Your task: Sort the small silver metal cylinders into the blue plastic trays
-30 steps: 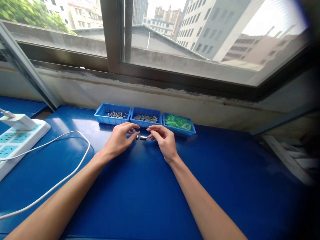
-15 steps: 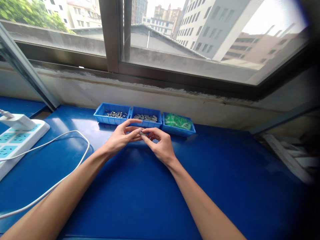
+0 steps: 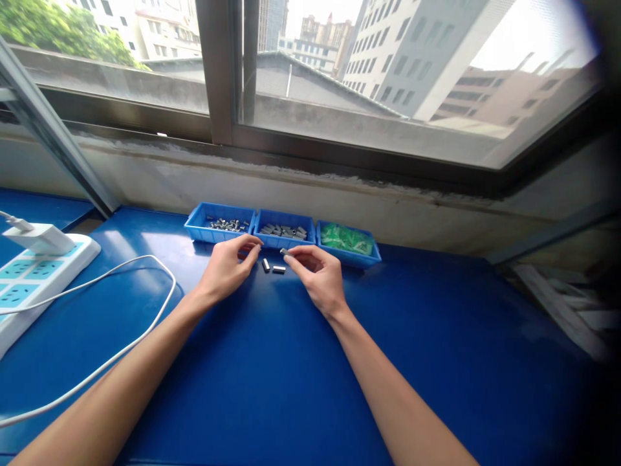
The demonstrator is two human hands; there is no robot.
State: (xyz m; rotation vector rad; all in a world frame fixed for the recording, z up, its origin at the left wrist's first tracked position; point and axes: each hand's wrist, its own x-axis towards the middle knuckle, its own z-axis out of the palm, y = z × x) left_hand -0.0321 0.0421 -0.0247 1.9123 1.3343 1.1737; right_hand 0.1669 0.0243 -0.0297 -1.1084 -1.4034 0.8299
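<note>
My left hand [image 3: 224, 270] rests on the blue table [image 3: 272, 375] with its fingers curled, the tips close together; I cannot see anything in them. My right hand [image 3: 317, 277] pinches a small metal piece [image 3: 284, 252] between thumb and forefinger. Two small metal pieces [image 3: 272, 266] lie on the table between the hands. Behind them stand three small blue trays: the left tray [image 3: 194, 226] holds several small screws, the middle tray [image 3: 285, 240] several metal pieces, the right tray [image 3: 361, 259] green parts.
A white power strip [image 3: 33, 272] with a plugged-in charger [image 3: 37, 237] lies at the left. Its white cable [image 3: 145, 323] loops across the table near my left forearm. A wall and window frame [image 3: 220, 71] rise right behind the trays.
The hands, joined over a metal piece half a second ago, have drawn apart. My right hand now holds one piece alone, and two pieces show on the table between them.
</note>
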